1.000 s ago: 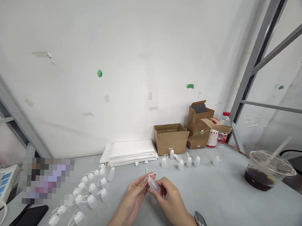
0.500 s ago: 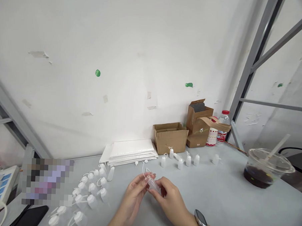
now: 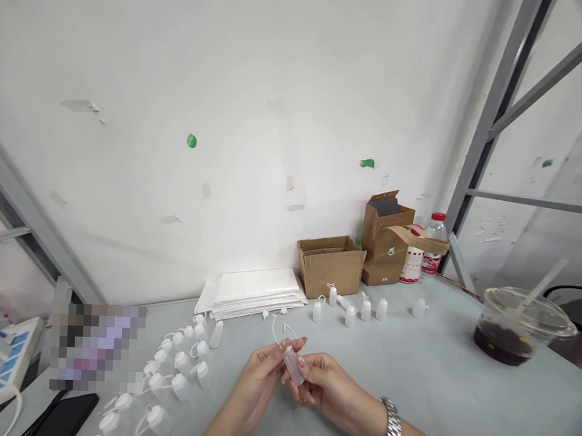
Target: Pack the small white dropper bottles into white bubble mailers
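A small translucent squeeze bottle (image 3: 293,368) is held tilted between my hands at the front middle of the table. My left hand (image 3: 261,377) is closed, its thumb and fingers at the neck end, where a thin white cap strap (image 3: 276,328) sticks up. My right hand (image 3: 323,381) grips the bottle's body between thumb and fingers. What exactly the left fingertips pinch at the neck is partly hidden. Several similar capped bottles (image 3: 180,387) stand in rows to the left, with looped straps on their caps. Several more small bottles (image 3: 350,316) stand beyond my right hand.
Behind lie a stack of white envelopes (image 3: 256,287), an open cardboard box (image 3: 330,271) and a brown paper bag (image 3: 383,260). A plastic cup of dark drink with a straw (image 3: 502,343) stands right. A black phone (image 3: 67,417) and power strip (image 3: 22,354) are left.
My right hand has turned, bringing the bottle more upright with its body in clearer view. My left hand stays at the neck. The whole view has shifted slightly.
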### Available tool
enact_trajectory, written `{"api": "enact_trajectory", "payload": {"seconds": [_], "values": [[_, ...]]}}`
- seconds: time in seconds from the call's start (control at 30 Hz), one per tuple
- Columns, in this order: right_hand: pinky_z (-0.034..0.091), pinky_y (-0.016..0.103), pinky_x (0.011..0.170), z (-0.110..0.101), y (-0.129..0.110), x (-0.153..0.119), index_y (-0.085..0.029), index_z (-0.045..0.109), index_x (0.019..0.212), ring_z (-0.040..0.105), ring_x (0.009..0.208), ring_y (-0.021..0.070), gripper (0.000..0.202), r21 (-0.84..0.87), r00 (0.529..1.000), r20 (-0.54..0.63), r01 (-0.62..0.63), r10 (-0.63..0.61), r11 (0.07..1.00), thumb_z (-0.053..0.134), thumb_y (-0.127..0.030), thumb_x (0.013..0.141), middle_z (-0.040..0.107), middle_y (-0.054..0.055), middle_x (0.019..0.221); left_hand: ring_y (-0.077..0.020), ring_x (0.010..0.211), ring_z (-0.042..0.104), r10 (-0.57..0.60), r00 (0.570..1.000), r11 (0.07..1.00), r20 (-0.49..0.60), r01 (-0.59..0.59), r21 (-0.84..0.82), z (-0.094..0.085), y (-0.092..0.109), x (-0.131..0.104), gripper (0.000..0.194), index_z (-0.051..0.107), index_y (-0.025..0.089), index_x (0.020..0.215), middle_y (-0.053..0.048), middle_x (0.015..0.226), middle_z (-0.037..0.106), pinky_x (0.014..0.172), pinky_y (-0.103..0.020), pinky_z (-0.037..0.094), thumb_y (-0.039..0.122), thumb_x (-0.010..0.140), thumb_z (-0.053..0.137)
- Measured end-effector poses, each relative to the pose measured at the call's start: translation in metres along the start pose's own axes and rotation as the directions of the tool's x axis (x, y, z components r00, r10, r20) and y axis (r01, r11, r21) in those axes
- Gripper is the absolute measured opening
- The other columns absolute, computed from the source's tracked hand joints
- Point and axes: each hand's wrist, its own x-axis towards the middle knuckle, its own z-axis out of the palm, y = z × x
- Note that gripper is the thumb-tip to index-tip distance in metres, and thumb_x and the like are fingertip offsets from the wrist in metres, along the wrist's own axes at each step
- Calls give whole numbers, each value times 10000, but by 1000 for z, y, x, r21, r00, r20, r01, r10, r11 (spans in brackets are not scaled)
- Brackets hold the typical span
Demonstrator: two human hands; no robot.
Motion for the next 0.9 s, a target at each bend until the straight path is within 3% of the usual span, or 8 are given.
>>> {"api": "enact_trajectory", "payload": {"seconds": [0.1,0.2,0.27,0.4,0.5,0.7,0.8,0.9], "values": [[325,209,510,-1,8,6,-124,604,644,397,459,65,390,-137,986,-147,56,-76,989,609,-510,698,552,-3,555,-260,1051,538,16,1000,1000,-15,-15,3,2,2,1,359,722,128,816,-138,1002,681,866,-315,403,428,619,706],[378,229,513,-2,13,10,-138,598,662,475,507,108,375,-335,932,-323,51,-166,941,648,-509,646,573,3,574,-288,1057,542,39,997,999,-64,-37,24,4,2,2,370,721,133,840,-140,1063,660,906,-363,392,403,588,732],[414,247,547,-1,11,9,-145,630,726,512,560,133,343,-457,894,-380,43,-239,888,632,-484,671,603,17,626,-296,1078,532,64,992,998,-108,-62,20,4,1,2,371,721,133,844,-140,1062,661,934,-381,379,394,581,738],[449,273,674,1,3,3,-187,656,921,554,674,161,304,-677,838,-341,95,-425,730,631,-390,696,656,40,786,-291,1167,464,124,971,992,-203,-129,-9,0,-4,4,382,721,150,852,-131,1100,644,1013,-386,302,412,573,735],[447,275,708,2,0,0,-194,667,885,571,706,165,237,-711,842,-288,131,-455,691,613,-356,721,666,48,808,-298,1182,447,123,970,991,-209,-132,-33,-3,-9,6,373,722,156,849,-132,1113,637,1028,-412,273,418,582,728],[443,263,585,0,0,6,-148,665,719,562,574,149,327,-364,899,-389,52,-202,930,677,-463,632,628,19,583,-301,1152,473,85,987,994,-135,-93,-52,3,-9,5,367,721,150,849,-141,1140,619,978,-407,345,434,618,705],[434,255,576,-1,0,7,-120,640,664,544,538,119,364,-64,938,-342,42,-62,997,734,-456,560,602,17,568,-304,1144,482,74,989,996,-128,-80,-46,6,-7,5,370,724,151,835,-143,1165,602,973,-400,354,437,600,717],[430,243,613,-1,0,6,-103,621,664,546,560,94,347,184,968,-239,-28,73,983,745,-411,564,603,36,630,-295,1123,503,73,990,997,-122,-75,-8,6,-7,6,379,719,144,862,-144,1145,616,982,-387,345,431,615,707]]}}
